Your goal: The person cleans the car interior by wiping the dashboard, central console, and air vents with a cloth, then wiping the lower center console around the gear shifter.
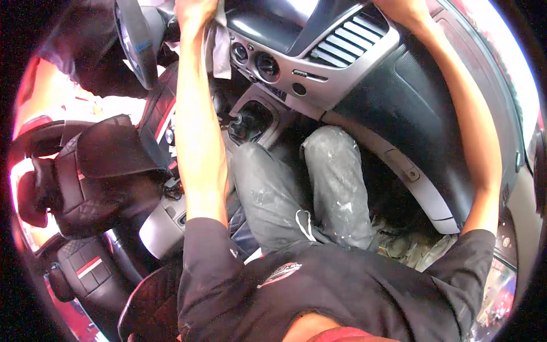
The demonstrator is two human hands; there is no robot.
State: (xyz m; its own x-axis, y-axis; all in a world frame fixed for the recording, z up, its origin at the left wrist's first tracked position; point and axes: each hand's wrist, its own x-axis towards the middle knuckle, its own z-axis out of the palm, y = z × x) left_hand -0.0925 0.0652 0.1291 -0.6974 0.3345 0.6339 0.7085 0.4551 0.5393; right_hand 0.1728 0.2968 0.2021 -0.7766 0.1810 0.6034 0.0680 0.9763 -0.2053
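Note:
At the top edge, my left hand is cut off at the fingers. A pale grey cloth hangs down from it, beside the centre panel of a car dashboard. My right hand reaches over the dashboard's passenger end, past the silver-framed air vent. Its fingers lie outside the picture, so what it touches is hidden. Between my forearms are round control knobs and a dark glossy dashboard panel.
The steering wheel stands left of my left forearm, with a person in dark clothing beyond it. A gear lever rises near my knee. Dark seats fill the left side. A door panel borders my right arm.

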